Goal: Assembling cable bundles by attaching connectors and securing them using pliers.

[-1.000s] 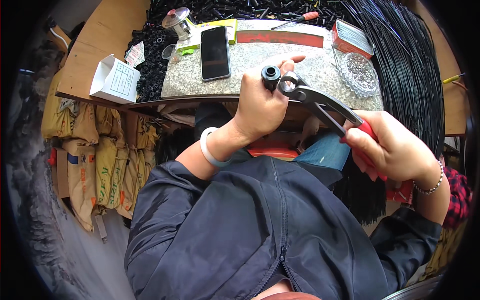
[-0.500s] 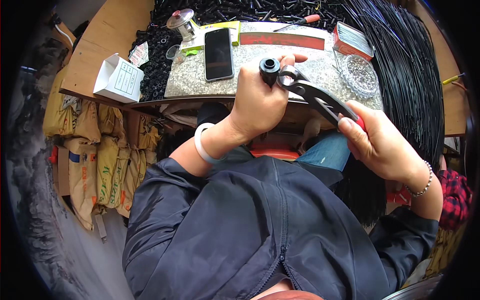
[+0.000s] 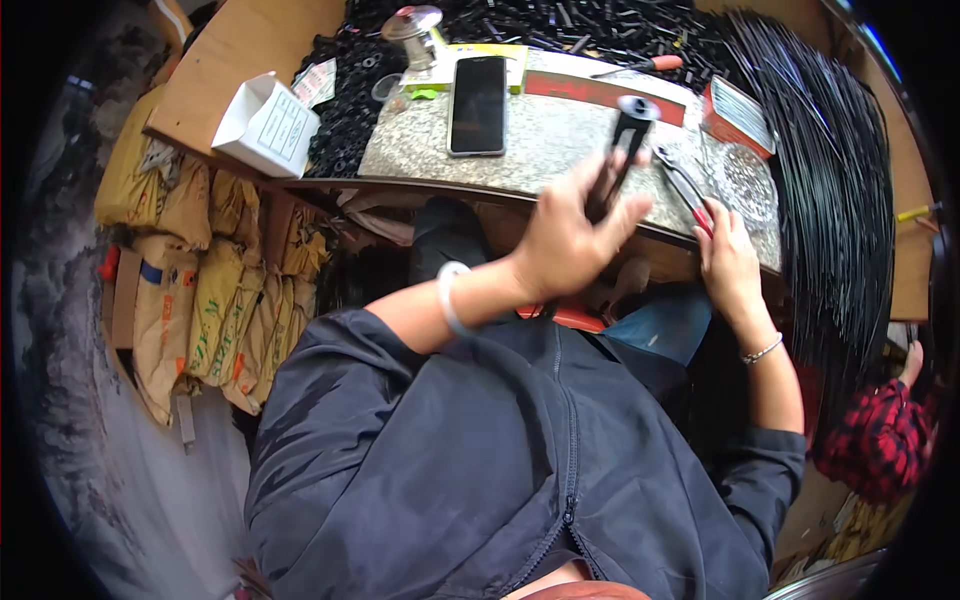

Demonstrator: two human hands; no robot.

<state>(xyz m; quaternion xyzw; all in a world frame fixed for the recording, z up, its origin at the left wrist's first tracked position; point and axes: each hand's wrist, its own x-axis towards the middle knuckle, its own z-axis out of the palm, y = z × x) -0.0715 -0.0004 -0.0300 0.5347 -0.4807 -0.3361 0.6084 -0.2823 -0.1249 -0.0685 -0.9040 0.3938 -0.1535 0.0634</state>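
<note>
My left hand (image 3: 572, 232) is closed around a black tube-shaped part (image 3: 626, 142), which stands tilted with its round, hollow end up above the stone slab. My right hand (image 3: 731, 265) grips pliers (image 3: 684, 182) with red handles. The pliers' jaws lie over the right part of the slab, apart from the black part. Beside them is a clear round dish (image 3: 742, 180) with small bits in it. Motion blurs the left hand and the tube.
On the speckled slab (image 3: 405, 140) lie a phone (image 3: 478, 108) and a red strip (image 3: 560, 88). A screwdriver (image 3: 662, 64) and a red box (image 3: 738, 112) lie beyond. Long black rods (image 3: 830, 190) hang at the right; a white box (image 3: 268, 128) stands left.
The pliers have come away from the black part, and my right hand has lowered them to the slab. My left hand has moved right with the part. The view has shifted.
</note>
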